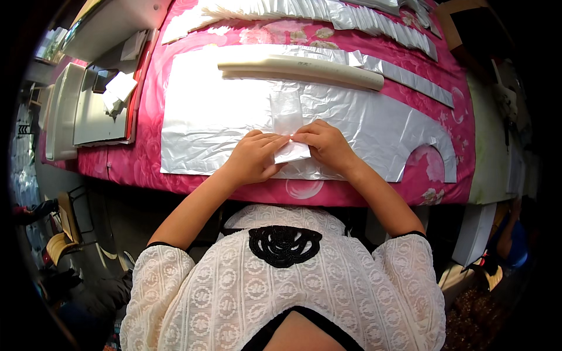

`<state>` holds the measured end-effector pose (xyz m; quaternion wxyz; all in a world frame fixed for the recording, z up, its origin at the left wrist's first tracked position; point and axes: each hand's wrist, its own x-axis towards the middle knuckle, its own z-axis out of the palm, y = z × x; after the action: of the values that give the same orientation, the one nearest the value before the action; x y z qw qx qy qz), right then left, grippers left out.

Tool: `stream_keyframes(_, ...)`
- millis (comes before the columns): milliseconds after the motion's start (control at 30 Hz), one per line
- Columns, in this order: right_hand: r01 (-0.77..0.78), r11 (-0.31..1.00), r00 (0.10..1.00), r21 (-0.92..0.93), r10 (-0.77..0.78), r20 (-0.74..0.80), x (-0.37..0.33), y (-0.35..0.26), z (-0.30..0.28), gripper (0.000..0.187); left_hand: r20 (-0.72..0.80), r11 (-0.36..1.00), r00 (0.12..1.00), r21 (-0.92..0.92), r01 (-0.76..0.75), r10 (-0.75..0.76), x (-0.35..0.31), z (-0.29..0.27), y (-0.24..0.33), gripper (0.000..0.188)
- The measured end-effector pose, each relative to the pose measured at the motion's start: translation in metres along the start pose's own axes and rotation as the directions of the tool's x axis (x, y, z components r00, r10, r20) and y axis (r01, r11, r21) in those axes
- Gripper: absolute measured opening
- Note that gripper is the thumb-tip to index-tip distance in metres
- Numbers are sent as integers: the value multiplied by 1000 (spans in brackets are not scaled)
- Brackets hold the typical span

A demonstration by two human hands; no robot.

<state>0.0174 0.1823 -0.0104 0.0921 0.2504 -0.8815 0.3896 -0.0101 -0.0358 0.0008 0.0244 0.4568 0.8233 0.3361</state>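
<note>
A thin, translucent white plastic strip [286, 111] lies lengthwise in front of me, with its near end folded over into a small flat white flap. My left hand [255, 157] grips the left side of this fold, fingers on top and thumb below. On the other side, my right hand [328, 146] pinches the fold's upper right corner between thumb and fingers. The fingertips of both hands almost meet there. Beneath them spreads a large white plastic bag [211, 128], flat and wrinkled, with a rounded cutout at its right end. Whether several bags lie stacked is unclear.
A cream-coloured tube [301, 67] lies across the bag's far part. Behind it, a long row of folded white plastic pieces [374, 23] crosses the pink flowered tablecloth [146, 117]. White trays [64, 111] with paper scraps stand left; an open cardboard box [462, 35] stands far right.
</note>
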Motion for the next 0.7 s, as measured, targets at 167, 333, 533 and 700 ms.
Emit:
stream_keyframes(167,-631,728,775,268,606,180,27,-11,-9,16,14,740,807,-390,548,-590,15,11,-6,37)
stream_keyframes(333,-705,708,678,-31,687,263,54,1,-11,33,19,640,691,-358,680,-723,41,3,-21,59)
stream_keyframes(533,-569,813,812,-123,579,71,52,8,1,35,-1,606,660,-395,690,-752,41,2,-23,62)
stream_keyframes(700,-732,681,647,-14,702,299,66,18,-8,37,-270,900,867,10,437,-418,37,3,-16,62)
